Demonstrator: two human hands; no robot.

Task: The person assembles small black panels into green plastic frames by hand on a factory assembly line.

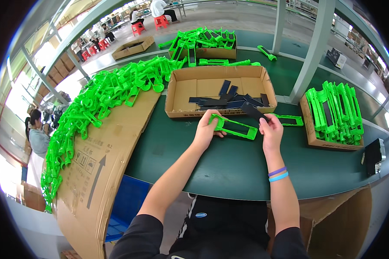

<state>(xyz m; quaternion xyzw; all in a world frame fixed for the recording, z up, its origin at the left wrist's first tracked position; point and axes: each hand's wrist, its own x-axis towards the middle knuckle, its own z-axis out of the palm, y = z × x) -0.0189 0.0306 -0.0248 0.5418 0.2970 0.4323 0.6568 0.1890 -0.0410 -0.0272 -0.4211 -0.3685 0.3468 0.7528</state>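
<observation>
My left hand (206, 129) grips a bright green plastic frame (220, 124) by its rounded end. The frame lies nearly level above the table, its long opening showing dark. Pinched between the thumb and fingers of my right hand (272, 131) is a flat black strip (252, 111), tilted and just beyond the frame's far right end, apart from it. Behind both hands stands a shallow cardboard tray (220, 114) with several loose black strips (229, 102) inside. Another green frame (290, 116) rests on the table beside my right hand, partly hidden by it.
A large heap of green frames (95, 93) covers a cardboard sheet (121, 138) at left. Boxes of green frames stand at right (335, 143) and far back (222, 53). Grey metal posts (311, 56) rise behind the green table (194, 159). A black object (373, 156) sits at the right edge.
</observation>
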